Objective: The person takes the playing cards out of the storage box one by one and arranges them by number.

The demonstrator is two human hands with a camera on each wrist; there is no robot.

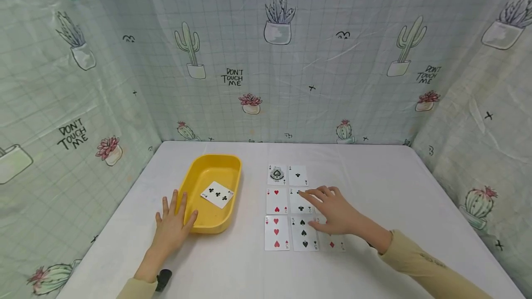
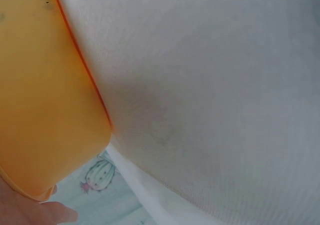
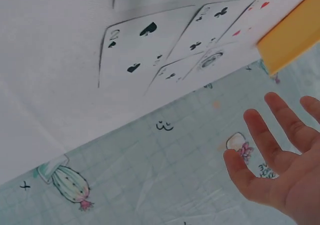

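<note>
On the white cloth-covered table [image 1: 374, 174] the playing cards lie face up in a grid on the right, and one card is already apart from them. The work looks only begun: one card moved, most still waiting.

Nearest in the grid is a row of three: the three of hearts [image 1: 276, 233], the three of spades [image 1: 304, 234] and a red diamond card [image 1: 335, 242] that the right hand [image 1: 337, 213] partly hides. This hand is spread above the cards with straight, relaxed fingers; its fingertips [image 1: 305, 193] reach the black club card [image 1: 300, 203] in the middle row, just right of the two of hearts [image 1: 276, 200]. It grips nothing yet, and I cannot tell whether the fingers really press the card.

To the left, the left hand [image 1: 172, 225] rests flat and open against the near rim of the shallow yellow plastic tray [image 1: 195, 174], steadying it without curling around it. Inside the tray lies the three of clubs [image 1: 217, 194], a little turned.

Farthest in the grid are the ace of spades [image 1: 276, 175] and the ace of clubs [image 1: 298, 176], untouched. I judge that at least seven cards remain on the table.
</note>
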